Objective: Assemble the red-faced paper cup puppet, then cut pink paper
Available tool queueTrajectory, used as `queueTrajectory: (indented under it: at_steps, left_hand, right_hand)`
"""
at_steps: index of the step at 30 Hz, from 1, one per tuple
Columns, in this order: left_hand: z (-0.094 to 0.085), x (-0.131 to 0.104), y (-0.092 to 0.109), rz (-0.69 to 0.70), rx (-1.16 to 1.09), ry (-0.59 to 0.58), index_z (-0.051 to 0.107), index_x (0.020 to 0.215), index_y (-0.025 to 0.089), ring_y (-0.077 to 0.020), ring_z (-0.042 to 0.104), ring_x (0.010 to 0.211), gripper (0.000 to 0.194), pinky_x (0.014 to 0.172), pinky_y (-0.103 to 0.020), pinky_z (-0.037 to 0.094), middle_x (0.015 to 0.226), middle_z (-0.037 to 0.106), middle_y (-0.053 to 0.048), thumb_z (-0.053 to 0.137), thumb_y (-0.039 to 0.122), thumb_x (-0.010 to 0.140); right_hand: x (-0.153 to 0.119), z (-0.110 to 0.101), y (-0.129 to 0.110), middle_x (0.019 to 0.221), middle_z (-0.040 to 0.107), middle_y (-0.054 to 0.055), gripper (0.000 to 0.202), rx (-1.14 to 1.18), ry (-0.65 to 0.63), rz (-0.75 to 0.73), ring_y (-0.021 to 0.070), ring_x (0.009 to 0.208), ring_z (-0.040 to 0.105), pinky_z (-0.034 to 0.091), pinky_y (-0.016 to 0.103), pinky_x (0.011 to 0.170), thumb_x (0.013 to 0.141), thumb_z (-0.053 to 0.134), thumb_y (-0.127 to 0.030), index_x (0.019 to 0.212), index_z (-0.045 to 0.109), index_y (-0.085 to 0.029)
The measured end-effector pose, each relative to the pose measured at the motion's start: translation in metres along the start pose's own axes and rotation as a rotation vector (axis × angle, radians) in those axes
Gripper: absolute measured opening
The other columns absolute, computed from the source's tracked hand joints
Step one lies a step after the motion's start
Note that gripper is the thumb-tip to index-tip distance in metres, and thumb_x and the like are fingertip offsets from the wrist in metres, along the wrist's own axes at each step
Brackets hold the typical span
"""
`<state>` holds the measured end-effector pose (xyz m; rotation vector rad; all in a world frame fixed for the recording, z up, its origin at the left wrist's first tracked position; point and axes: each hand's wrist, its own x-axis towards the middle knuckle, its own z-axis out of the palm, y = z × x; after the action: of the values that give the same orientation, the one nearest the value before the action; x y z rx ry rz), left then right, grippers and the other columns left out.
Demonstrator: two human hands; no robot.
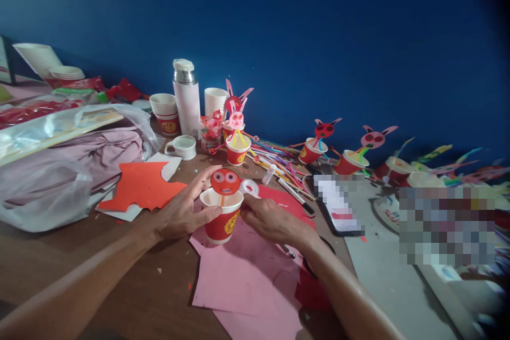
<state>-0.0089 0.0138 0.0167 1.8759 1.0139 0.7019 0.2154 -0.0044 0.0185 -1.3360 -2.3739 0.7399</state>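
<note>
A red and white paper cup [218, 226] with a gold emblem stands upright over pink paper [239, 281]. Above its rim, an orange-red paper face [225, 181] with round eyes sits on an orange stem coming out of the cup. Wrapped round the cup's left side is my left hand [191, 204], its thumb across the front near the rim. My right hand [265, 219] touches the cup's right side near the rim, fingers bent together; its fingertips are partly hidden behind the cup, and what they may hold cannot be made out.
Behind are a flask [187, 103], a mug [183, 146], stacked cups and finished rabbit-faced cups [238, 150]. Colored pipe cleaners and a marker [295, 195] lie right of center. A phone [338, 207] is at the right, orange paper [139, 186] and a plastic bag [48, 191] at the left.
</note>
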Motion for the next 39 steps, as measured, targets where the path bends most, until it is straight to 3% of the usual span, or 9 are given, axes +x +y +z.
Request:
queueTrajectory:
  at_steps: [7, 11, 17, 25, 29, 36, 39]
  left_hand:
    - [-0.002, 0.000, -0.002, 0.017, 0.041, 0.004, 0.015, 0.143, 0.025, -0.0306, 0.035, 0.131, 0.073, 0.099, -0.038, 0.042, 0.147, 0.032, -0.010, 0.054, 0.039, 0.083]
    - [-0.004, 0.001, 0.000, 0.036, 0.091, 0.003, 0.016, 0.144, 0.026, -0.0309, 0.041, 0.127, 0.073, 0.098, -0.039, 0.043, 0.144, 0.038, -0.009, 0.054, 0.038, 0.083]
    - [-0.005, 0.002, 0.001, 0.031, 0.050, -0.008, 0.010, 0.145, 0.026, -0.0325, 0.044, 0.124, 0.079, 0.093, -0.040, 0.046, 0.140, 0.044, -0.012, 0.055, 0.039, 0.081]
    - [-0.006, 0.003, -0.006, 0.006, -0.037, 0.016, 0.012, 0.143, 0.023, -0.0308, 0.046, 0.123, 0.080, 0.095, -0.040, 0.044, 0.138, 0.045, -0.014, 0.059, 0.039, 0.079]
    - [-0.006, 0.005, -0.007, 0.014, -0.078, 0.069, 0.018, 0.141, 0.023, -0.0313, 0.050, 0.120, 0.077, 0.092, -0.039, 0.047, 0.134, 0.051, -0.012, 0.059, 0.040, 0.078]
    - [-0.013, 0.009, -0.006, 0.028, -0.053, 0.245, 0.040, 0.132, 0.020, -0.0316, 0.049, 0.120, 0.064, 0.091, -0.036, 0.049, 0.134, 0.051, -0.011, 0.063, 0.038, 0.075]
    - [-0.019, 0.011, -0.011, -0.008, -0.070, 0.297, 0.031, 0.137, 0.023, -0.0297, 0.055, 0.114, 0.073, 0.089, -0.038, 0.050, 0.133, 0.052, -0.009, 0.065, 0.036, 0.074]
  right_hand:
    - [0.000, 0.002, -0.002, 0.070, 0.053, -0.001, 0.014, -0.044, -0.025, 0.083, 0.0106, 0.056, 0.042, 0.024, 0.023, 0.053, 0.088, 0.040, -0.024, 0.094, 0.052, -0.020]
    - [0.001, 0.000, -0.004, 0.069, 0.053, -0.001, 0.017, -0.058, -0.028, 0.095, 0.0104, 0.057, 0.042, 0.024, 0.023, 0.054, 0.090, 0.037, -0.026, 0.094, 0.053, -0.021]
    - [0.002, -0.001, -0.001, 0.080, 0.061, 0.002, 0.020, -0.020, -0.056, 0.065, 0.0127, 0.065, 0.050, 0.032, 0.024, 0.059, 0.090, 0.038, -0.026, 0.098, 0.056, -0.022]
    - [-0.002, -0.017, 0.007, 0.098, 0.068, 0.006, 0.038, 0.018, -0.041, 0.108, 0.0211, 0.087, 0.061, 0.041, 0.030, 0.072, 0.092, 0.037, -0.043, 0.123, 0.051, -0.026]
    - [-0.003, -0.027, 0.009, 0.108, 0.066, 0.006, 0.036, -0.018, 0.024, 0.100, 0.0221, 0.091, 0.061, 0.043, 0.033, 0.077, 0.091, 0.038, -0.042, 0.117, 0.057, -0.026]
    - [-0.012, -0.040, 0.005, 0.097, 0.069, 0.006, 0.033, -0.005, 0.067, 0.118, 0.0204, 0.085, 0.063, 0.044, 0.031, 0.075, 0.088, 0.045, -0.039, 0.114, 0.059, -0.025]
    - [-0.013, -0.042, 0.003, 0.096, 0.069, 0.005, 0.031, 0.004, 0.072, 0.111, 0.0189, 0.083, 0.062, 0.043, 0.030, 0.075, 0.088, 0.044, -0.038, 0.111, 0.060, -0.025]
